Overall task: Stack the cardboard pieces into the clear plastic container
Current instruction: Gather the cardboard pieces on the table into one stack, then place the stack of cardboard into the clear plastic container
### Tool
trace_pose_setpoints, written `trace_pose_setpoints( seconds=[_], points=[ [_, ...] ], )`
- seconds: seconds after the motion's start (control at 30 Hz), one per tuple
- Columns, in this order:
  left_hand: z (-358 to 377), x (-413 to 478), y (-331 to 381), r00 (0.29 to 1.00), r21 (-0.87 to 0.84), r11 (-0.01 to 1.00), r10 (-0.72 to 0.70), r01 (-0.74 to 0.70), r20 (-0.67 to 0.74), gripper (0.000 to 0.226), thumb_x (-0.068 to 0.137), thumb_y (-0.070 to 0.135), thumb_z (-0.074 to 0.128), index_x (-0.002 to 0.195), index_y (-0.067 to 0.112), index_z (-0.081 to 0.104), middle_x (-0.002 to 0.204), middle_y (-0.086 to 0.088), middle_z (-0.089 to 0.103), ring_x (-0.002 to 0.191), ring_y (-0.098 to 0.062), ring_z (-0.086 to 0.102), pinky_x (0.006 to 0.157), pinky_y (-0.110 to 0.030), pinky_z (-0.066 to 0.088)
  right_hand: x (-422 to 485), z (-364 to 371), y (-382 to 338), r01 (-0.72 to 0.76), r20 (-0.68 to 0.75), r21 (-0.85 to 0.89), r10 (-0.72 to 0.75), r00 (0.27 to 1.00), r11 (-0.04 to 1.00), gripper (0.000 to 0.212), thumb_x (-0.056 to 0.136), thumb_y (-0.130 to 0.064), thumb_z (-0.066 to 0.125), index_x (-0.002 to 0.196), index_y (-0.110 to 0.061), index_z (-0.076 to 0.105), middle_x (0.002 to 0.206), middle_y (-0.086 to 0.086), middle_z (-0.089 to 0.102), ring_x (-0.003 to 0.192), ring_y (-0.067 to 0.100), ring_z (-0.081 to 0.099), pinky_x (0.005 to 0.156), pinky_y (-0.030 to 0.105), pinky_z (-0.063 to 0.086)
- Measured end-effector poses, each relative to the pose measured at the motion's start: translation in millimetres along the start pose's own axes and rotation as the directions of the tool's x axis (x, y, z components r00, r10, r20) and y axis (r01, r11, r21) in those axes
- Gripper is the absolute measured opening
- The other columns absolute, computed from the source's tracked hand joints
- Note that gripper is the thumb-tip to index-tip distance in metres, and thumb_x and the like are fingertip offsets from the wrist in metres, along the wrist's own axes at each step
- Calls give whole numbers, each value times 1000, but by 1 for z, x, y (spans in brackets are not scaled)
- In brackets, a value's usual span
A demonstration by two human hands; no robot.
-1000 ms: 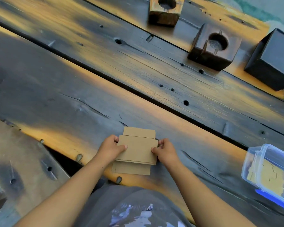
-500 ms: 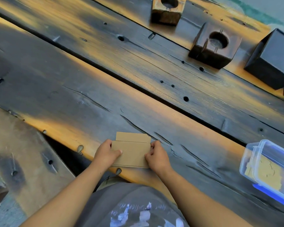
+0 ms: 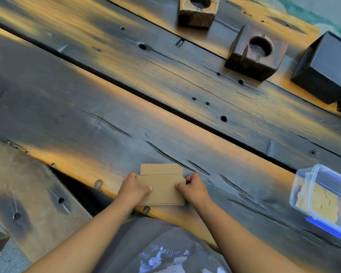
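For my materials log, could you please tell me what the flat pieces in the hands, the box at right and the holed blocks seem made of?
Flat pieces: plain brown cardboard, matte, thin layered edges. Box: clear glossy plastic, see-through walls, with blue trim. Holed blocks: apparently dark-stained wood, with visible grain and a drilled round hole.

Between the cardboard stack (image 3: pixel 161 187) near us and the clear plastic container (image 3: pixel 323 201) at the right edge, we see only bare counter (image 3: pixel 234 186), so a hand could pass low there. The wide middle planks lie open too. Far right, we find three blocks (image 3: pixel 256 54) standing in a row, well apart from that path.
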State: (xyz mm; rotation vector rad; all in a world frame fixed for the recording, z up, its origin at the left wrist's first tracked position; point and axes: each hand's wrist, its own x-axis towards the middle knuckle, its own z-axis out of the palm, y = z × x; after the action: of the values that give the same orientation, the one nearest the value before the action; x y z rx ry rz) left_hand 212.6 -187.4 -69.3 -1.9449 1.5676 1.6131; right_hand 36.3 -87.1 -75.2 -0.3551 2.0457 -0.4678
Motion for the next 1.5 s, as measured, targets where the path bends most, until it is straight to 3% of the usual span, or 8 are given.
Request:
trace_pose_setpoints(
  seconds=[0.23, 0.5, 0.67, 0.9, 1.07, 1.2, 1.33, 1.5],
  points=[
    [20, -12, 14, 999, -93, 996, 16, -12, 45, 40, 78, 22, 80, 106, 12, 53, 104, -5, 66, 97, -23, 64, 85, -45, 56, 1, -26, 21, -33, 18, 12, 32, 999, 999, 24, 78, -30, 70, 83, -17, 50, 84, 3, 62, 82, 24, 60, 79, 40, 51],
    [116, -64, 67, 982, 35, 983, 176, -179, 62, 43, 75, 31, 81, 101, 12, 53, 99, -5, 66, 93, -23, 64, 86, -42, 54, -14, -129, 106, 84, -98, 100, -74, 992, 991, 33, 76, -38, 73, 75, -23, 43, 73, -5, 56, 70, 17, 53, 64, 35, 41],
    [169, -105, 110, 957, 97, 952, 292, -291, 5, 40, 76, 32, 80, 106, 14, 59, 106, -5, 68, 99, -24, 64, 91, -39, 53, -31, -197, 141, 166, -132, 169, -145, 981, 971, 28, 79, -34, 71, 79, -18, 47, 80, 8, 63, 78, 29, 60, 79, 49, 51],
    [285, -175, 172, 853, 261, 821, 521, -508, 21, 41, 79, 39, 76, 110, 17, 62, 109, -1, 69, 100, -22, 64, 84, -34, 51, -59, -325, 220, 225, -281, 256, -150, 948, 940, 24, 78, -37, 68, 84, -20, 52, 80, -2, 62, 77, 20, 62, 76, 42, 54],
    [348, -196, 218, 780, 300, 725, 612, -620, 131, 39, 81, 37, 73, 111, 14, 62, 112, -5, 69, 102, -24, 63, 91, -42, 52, -63, -385, 259, 211, -360, 329, -84, 929, 920, 21, 80, -32, 66, 85, -17, 52, 83, 0, 62, 79, 21, 62, 81, 44, 54],
    [382, -199, 249, 734, 391, 636, 653, -665, 187, 34, 82, 40, 69, 105, 16, 62, 105, -1, 67, 90, -19, 59, 69, -31, 42, -54, -420, 282, 206, -411, 381, -34, 911, 902, 21, 79, -36, 65, 83, -19, 54, 82, -2, 65, 78, 19, 61, 82, 45, 53],
    [405, -198, 268, 714, 425, 590, 657, -687, 241, 37, 85, 39, 66, 114, 17, 61, 109, 0, 66, 92, -18, 58, 70, -31, 43, -44, -440, 297, 199, -432, 379, -17, 902, 904, 23, 79, -38, 65, 93, -22, 55, 82, -4, 65, 83, 19, 64, 78, 41, 53],
    [430, -186, 275, 727, 412, 604, 622, -682, 292, 48, 86, 31, 68, 130, 20, 51, 120, -3, 65, 108, -22, 61, 88, -33, 49, -33, -446, 308, 177, -420, 268, -51, 906, 947, 44, 83, -36, 61, 125, -33, 48, 91, -3, 68, 87, 14, 65, 61, 22, 41]
  ],
)
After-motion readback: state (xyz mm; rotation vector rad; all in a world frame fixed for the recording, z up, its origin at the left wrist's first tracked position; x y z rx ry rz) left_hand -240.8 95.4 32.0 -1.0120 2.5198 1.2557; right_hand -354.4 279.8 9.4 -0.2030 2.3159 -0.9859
